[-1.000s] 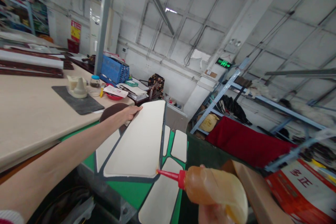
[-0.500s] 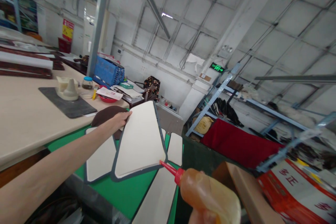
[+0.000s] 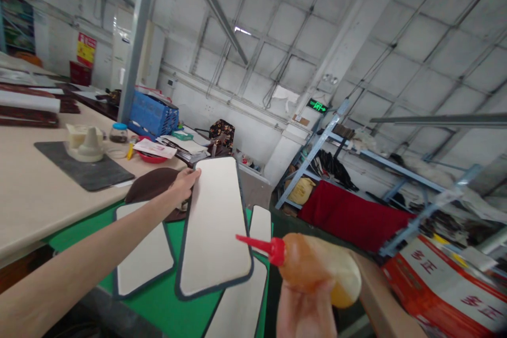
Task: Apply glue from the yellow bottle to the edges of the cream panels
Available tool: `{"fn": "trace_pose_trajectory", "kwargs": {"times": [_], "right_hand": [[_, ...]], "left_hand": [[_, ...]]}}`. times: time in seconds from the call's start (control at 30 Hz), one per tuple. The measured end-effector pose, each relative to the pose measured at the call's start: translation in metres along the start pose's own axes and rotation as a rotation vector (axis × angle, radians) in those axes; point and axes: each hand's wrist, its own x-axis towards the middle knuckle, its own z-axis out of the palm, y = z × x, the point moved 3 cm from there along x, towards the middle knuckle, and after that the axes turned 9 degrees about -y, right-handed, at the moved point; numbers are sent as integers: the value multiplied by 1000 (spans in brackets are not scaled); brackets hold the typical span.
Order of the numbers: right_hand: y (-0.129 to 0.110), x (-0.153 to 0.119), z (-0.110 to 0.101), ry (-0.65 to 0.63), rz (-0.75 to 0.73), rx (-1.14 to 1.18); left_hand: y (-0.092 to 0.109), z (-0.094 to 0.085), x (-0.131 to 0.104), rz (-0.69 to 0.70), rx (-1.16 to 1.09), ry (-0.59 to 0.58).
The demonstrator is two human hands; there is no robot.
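My left hand (image 3: 185, 184) grips the upper left edge of a white panel with a dark rim (image 3: 216, 227), held tilted above a green surface (image 3: 186, 317). In my right hand (image 3: 304, 306) is a squeeze bottle of amber liquid (image 3: 317, 266), lying nearly level with its red nozzle pointing left. The nozzle tip overlaps the panel's lower right part in view; whether it touches cannot be made out. Similar dark-edged white pieces lie on the green surface: one at the left (image 3: 144, 256), one below (image 3: 240, 301), and a small one at the right (image 3: 260, 224).
The beige table (image 3: 24, 179) at left bears a dark mat (image 3: 95, 171) with a pale container, a blue-lidded jar (image 3: 119, 132) and a red dish. Behind stands a blue basket (image 3: 152, 113). A red and white box (image 3: 439, 280) and a blue metal shelf (image 3: 312, 156) are at right.
The held panel has turned and now looks longer and more upright. The bottle has tipped closer to level, its nozzle now higher and off the panel's lower corner. The view has shifted slightly right.
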Motion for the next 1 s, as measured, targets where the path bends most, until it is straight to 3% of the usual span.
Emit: {"fn": "trace_pose_trajectory", "kwargs": {"times": [0.2,0.37,0.5,0.83,1.0], "right_hand": [[-9,49,-15,203,-70,78],[-7,67,-12,96,-95,76],[-2,67,-20,49,-100,53],[13,17,-30,13,156,204],[4,23,-46,264,115,308]], "left_hand": [[18,18,-29,4,9,-219],[23,33,-43,-49,37,-366],[23,38,-50,-75,46,-412],[24,25,-39,-97,-9,-263],[21,0,-26,-30,-132,-19]]}}
